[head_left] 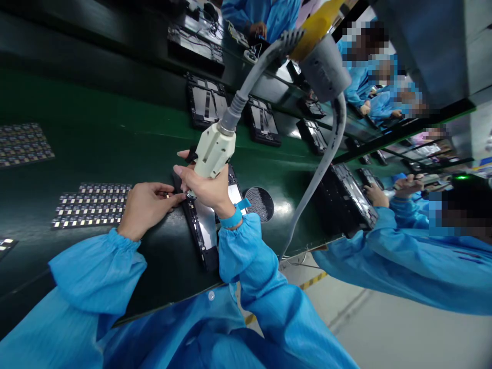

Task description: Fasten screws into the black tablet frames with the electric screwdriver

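My right hand [209,187] is wrapped round a cream-coloured electric screwdriver [216,148] hanging on a grey cable, its lower end down by the device's left edge. Under both hands lies an opened tablet-like device [203,230], black-framed with a silvery inside; my right hand and wrist cover part of it. At that same edge my left hand [148,207] has thumb and fingers pinched together close to the screwdriver's end. Something small may be between those fingers, but I cannot make it out. A blue band circles my right wrist.
Right of the device sits a round dish [259,204] of tiny pieces. Sheets of small boards [92,205] lie at left, another panel [25,143] behind. Opened devices [263,120] line the far side. A stack of devices [346,195] stands before a co-worker's hand [375,196].
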`<move>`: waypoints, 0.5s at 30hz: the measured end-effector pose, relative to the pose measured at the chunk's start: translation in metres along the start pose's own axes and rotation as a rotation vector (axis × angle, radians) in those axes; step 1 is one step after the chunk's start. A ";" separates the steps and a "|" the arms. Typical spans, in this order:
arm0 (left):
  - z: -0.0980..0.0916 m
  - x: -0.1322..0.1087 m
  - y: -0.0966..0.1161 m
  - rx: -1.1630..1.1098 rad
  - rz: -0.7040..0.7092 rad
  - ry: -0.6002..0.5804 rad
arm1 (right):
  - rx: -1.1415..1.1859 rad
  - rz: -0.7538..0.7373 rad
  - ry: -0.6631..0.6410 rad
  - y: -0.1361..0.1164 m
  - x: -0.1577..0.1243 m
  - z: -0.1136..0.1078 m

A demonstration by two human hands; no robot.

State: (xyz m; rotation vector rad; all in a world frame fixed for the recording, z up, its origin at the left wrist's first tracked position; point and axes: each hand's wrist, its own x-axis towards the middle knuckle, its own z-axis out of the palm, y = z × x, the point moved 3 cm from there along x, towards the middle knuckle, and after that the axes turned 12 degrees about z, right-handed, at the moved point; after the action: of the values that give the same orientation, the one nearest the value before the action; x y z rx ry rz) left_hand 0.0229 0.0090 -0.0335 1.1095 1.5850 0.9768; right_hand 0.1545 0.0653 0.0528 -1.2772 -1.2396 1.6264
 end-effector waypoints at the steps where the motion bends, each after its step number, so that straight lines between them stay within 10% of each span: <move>1: 0.000 0.000 0.003 -0.033 -0.016 0.001 | -0.002 -0.005 0.001 0.000 0.000 0.000; 15: -0.020 -0.010 0.043 -0.466 0.191 0.360 | -0.133 -0.199 -0.031 0.014 0.000 0.003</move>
State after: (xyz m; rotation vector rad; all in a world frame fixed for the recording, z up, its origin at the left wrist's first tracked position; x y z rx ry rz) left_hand 0.0140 0.0097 0.0139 0.7941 1.4295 1.6500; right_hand 0.1523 0.0605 0.0399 -1.1693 -1.4659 1.4473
